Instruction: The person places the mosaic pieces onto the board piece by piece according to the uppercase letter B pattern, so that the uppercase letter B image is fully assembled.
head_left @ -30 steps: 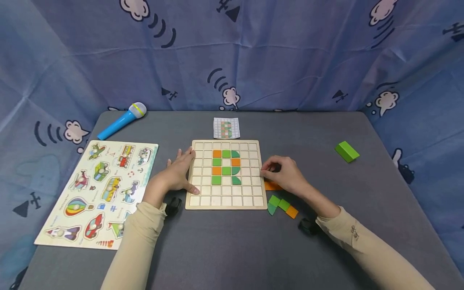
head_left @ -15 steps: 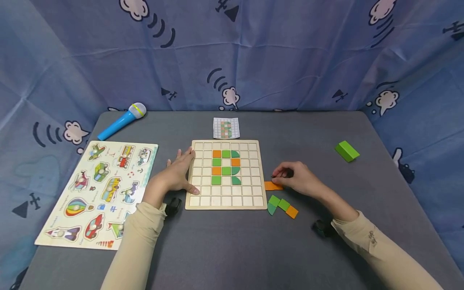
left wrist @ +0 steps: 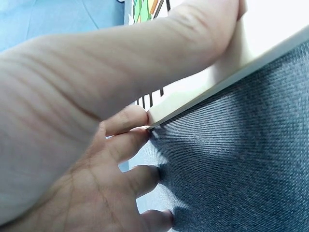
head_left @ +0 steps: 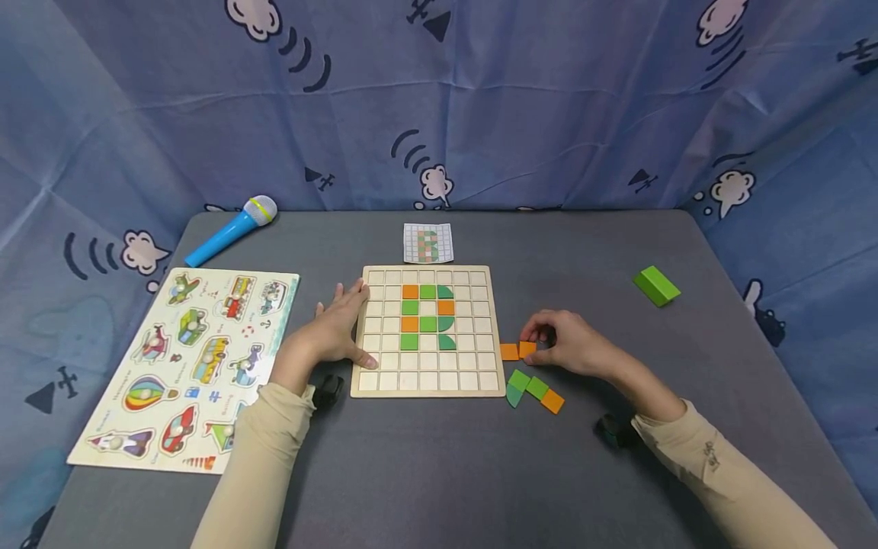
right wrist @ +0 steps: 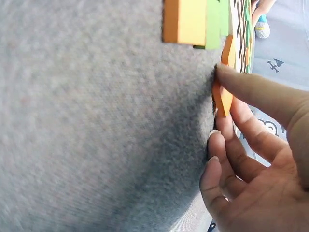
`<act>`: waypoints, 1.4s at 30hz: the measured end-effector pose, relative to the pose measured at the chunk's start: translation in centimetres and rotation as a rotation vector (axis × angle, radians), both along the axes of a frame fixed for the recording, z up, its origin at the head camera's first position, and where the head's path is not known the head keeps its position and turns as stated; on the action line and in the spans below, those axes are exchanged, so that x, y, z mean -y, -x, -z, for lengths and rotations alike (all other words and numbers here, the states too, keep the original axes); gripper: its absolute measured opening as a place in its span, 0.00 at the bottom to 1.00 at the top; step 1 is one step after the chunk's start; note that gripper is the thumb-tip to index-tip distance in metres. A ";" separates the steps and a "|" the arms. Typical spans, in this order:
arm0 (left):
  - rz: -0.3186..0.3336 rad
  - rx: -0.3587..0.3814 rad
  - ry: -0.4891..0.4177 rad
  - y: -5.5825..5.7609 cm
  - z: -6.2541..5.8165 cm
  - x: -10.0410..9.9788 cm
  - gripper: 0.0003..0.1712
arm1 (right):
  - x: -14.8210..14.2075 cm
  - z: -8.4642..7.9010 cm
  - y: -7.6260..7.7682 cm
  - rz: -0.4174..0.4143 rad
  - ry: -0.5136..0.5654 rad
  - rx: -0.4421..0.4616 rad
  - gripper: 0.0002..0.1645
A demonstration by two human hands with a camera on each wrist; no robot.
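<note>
A wooden grid board (head_left: 428,380) lies mid-table, with orange and green squares and dark green rounded tiles in several cells. My left hand (head_left: 334,329) rests at its left edge, fingers spread; in the left wrist view the thumb (left wrist: 203,29) lies over the board's top. Right of the board, my right hand (head_left: 569,341) pinches an orange square tile (head_left: 527,349) between thumb and index finger. The right wrist view shows this orange tile (right wrist: 223,100) tilted between the fingertips. Another orange tile (head_left: 509,351) lies beside it, against the board's right edge.
Green tiles (head_left: 538,387) and an orange tile (head_left: 552,401) lie nearer me. Behind the board is a pattern card (head_left: 428,243). A vehicle puzzle board (head_left: 154,358) and toy microphone (head_left: 229,230) are at left; a green block (head_left: 656,287) is at right.
My right hand has moved right and slightly nearer me, from the board's right edge to the orange tiles, and now pinches one. The left hand has stayed still.
</note>
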State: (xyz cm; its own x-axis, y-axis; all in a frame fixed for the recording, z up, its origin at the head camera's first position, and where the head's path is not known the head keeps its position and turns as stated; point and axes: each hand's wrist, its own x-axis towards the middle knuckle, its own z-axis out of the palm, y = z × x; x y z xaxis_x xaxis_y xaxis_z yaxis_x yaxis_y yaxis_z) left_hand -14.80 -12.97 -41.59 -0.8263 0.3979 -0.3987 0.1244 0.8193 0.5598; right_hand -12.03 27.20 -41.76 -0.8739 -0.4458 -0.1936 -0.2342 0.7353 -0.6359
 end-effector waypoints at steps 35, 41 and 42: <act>0.002 -0.003 -0.016 0.0 0.0 0.1 0.76 | 9.2 -0.5 1.6 0.120 0.230 -0.093 0.02; 0.001 -0.005 -0.014 0.0 0.1 0.1 0.76 | 11.6 0.0 1.2 0.116 0.221 -0.063 0.02; 0.001 -0.006 -0.014 0.0 0.1 0.1 0.76 | 12.0 0.1 1.2 0.114 0.215 -0.064 0.02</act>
State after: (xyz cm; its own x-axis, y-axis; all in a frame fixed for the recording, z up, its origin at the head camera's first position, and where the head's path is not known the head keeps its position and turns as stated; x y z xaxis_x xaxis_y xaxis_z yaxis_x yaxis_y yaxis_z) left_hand -14.81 -13.07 -41.68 -0.8284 0.4039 -0.3881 0.1282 0.8111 0.5706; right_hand -13.22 15.25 -41.83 -0.9283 -0.3689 -0.0473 -0.2027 0.6084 -0.7673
